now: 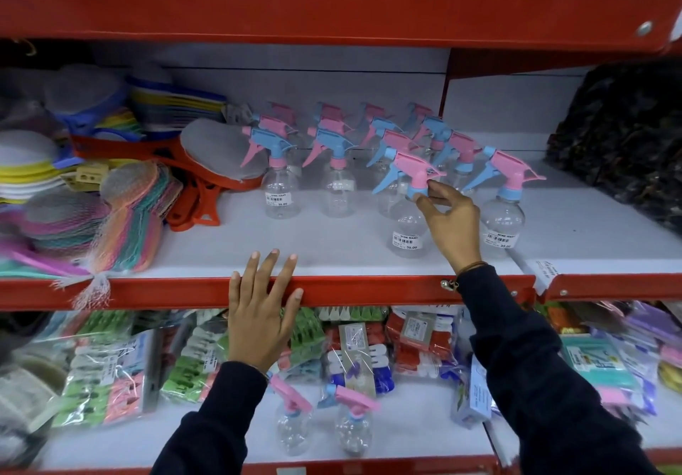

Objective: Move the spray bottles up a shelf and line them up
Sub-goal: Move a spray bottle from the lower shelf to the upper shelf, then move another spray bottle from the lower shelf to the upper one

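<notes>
Right hand (448, 222) pinched on neck of clear spray bottle (407, 209), upright on middle shelf (332, 249), front of third column; trigger lever down-left, nozzle right. Left hand (260, 318) open, flat on shelf lip. Two bottles (321, 426) upright on lower shelf (406, 434).

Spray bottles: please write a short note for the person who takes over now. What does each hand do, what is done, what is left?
Right hand: fingers pinch the neck of a front bottle on the middle shelf, setting it in line.
Left hand: open, palm resting on the red shelf edge, holding nothing.
Done: four rows of bottles stand on the middle shelf.
Left: two bottles stand on the lower shelf; move them up, then align.
</notes>
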